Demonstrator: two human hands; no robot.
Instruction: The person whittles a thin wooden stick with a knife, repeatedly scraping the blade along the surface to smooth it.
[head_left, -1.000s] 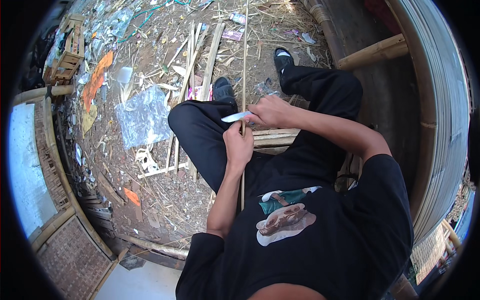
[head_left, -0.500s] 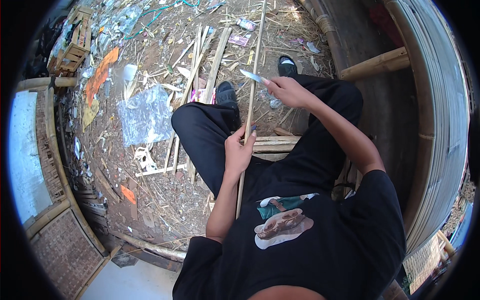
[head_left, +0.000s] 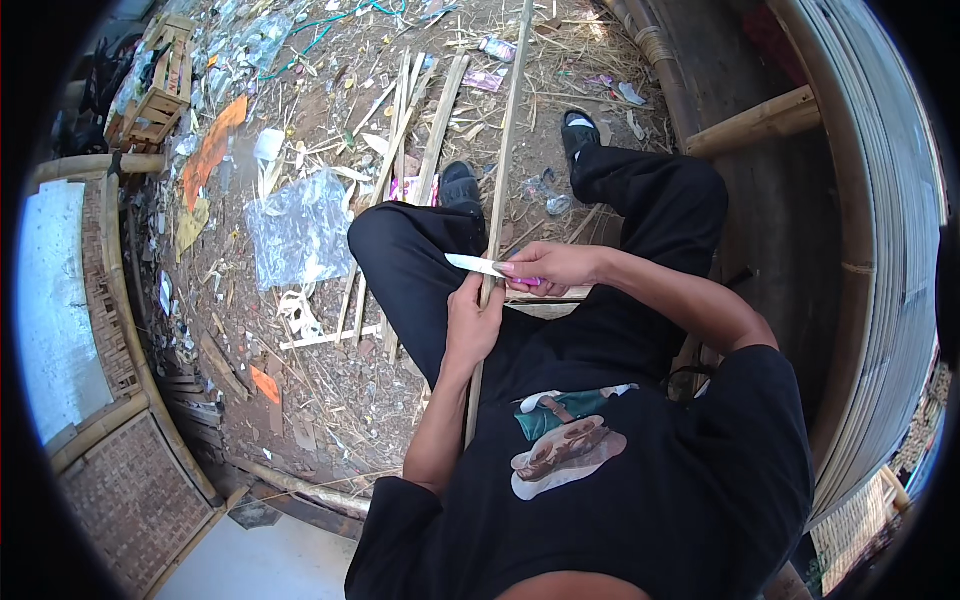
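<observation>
A long, thin bamboo strip (head_left: 508, 130) runs from the far edge of the view back between my legs to my waist. My left hand (head_left: 472, 322) is closed round it near my left thigh. My right hand (head_left: 560, 266) grips a knife (head_left: 475, 264) by its pink handle, just above the left hand. The pale blade points left and lies across the strip; whether its edge is cutting into the wood I cannot tell. The left fingertips are partly hidden beneath the knife and strip.
More bamboo strips (head_left: 440, 125) lie on the littered ground left of my left foot. Nearby are a clear plastic sheet (head_left: 300, 230) and an orange scrap (head_left: 212, 150). A wooden crate (head_left: 165, 85) stands far left. Bamboo framing (head_left: 760, 122) rises on my right.
My right hand has drawn the knife along the strip toward me, from near my feet to just above my left hand. My left hand keeps hold of the strip.
</observation>
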